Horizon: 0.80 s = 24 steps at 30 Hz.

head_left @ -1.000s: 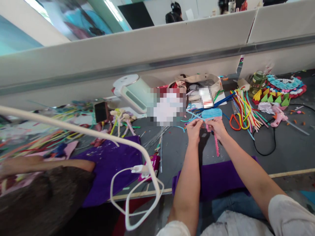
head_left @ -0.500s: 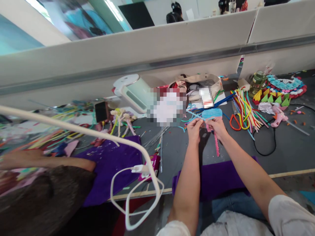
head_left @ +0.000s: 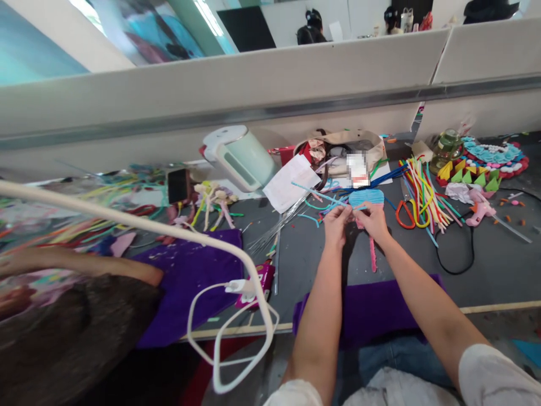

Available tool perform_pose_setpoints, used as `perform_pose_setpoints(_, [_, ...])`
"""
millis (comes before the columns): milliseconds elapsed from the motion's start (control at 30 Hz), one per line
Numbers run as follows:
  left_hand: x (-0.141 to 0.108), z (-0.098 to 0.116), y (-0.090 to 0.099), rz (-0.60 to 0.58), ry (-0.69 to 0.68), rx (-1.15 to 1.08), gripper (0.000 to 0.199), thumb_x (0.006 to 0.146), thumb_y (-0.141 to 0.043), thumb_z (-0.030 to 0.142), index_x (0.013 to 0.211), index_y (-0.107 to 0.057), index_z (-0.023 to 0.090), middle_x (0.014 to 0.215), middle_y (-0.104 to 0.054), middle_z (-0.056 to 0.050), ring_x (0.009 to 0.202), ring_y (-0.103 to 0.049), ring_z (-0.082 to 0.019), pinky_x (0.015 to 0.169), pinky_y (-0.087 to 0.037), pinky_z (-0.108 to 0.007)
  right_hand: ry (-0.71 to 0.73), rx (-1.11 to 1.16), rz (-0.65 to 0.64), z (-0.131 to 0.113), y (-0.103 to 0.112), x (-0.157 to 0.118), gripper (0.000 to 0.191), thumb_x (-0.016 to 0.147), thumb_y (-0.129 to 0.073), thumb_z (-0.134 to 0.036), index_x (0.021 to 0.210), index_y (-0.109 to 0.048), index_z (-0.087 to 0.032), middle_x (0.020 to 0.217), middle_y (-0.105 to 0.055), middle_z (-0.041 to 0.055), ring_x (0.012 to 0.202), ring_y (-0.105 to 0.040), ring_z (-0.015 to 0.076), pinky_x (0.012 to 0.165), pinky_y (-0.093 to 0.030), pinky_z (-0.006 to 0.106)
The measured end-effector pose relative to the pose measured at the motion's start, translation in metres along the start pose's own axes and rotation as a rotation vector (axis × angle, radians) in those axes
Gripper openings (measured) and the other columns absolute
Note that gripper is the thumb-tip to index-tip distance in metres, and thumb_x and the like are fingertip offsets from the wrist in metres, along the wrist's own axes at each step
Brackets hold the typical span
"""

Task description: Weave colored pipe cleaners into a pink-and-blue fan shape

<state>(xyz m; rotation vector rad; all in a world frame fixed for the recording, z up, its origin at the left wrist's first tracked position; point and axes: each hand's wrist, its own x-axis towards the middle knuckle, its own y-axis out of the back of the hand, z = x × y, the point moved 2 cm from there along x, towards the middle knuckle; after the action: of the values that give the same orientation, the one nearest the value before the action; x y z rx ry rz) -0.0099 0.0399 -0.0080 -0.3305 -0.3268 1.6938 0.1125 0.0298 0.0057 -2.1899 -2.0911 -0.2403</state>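
My left hand (head_left: pixel 337 221) and my right hand (head_left: pixel 372 219) are close together over the grey table, both with fingers pinched on light blue pipe cleaners (head_left: pixel 323 196). The strands stretch out to the upper left from my left fingertips. Just behind my hands lies a flat piece with a blue striped top (head_left: pixel 366 197) and a pink strip (head_left: pixel 373 254) pointing toward me. My right hand partly covers its pink lower part. A bundle of dark blue pipe cleaners (head_left: pixel 391 175) lies beyond it.
Scissors with orange handles (head_left: pixel 404 214), colourful pipe cleaners (head_left: pixel 426 194) and a pink glue gun (head_left: pixel 480 208) lie right. A rolled purple cloth (head_left: pixel 380 307) is at the front edge. Left are a white cable (head_left: pixel 186 231), a pale green machine (head_left: pixel 240 158) and another person's arm (head_left: pixel 84 265).
The blue strands now reach farther to the upper left. My hands stay close together, still pinching. The whole view has shifted slightly.
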Motion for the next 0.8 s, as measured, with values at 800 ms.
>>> perform_pose_setpoints(800, [0.002, 0.001, -0.001, -0.022, 0.006, -0.028, 0.042, 0.056, -0.086, 0.044, 0.056, -0.056, 0.014, 0.054, -0.054, 0.002, 0.048, -0.047, -0.006, 0.051, -0.044, -0.021, 0.456, -0.622, 0.008, -0.003, 0.003, -0.003, 0.018, 0.087, -0.051, -0.024, 0.081, -0.068, -0.02, 0.084, -0.069, 0.0085, 0.085, -0.059, 0.0219, 0.081, -0.044, 0.034])
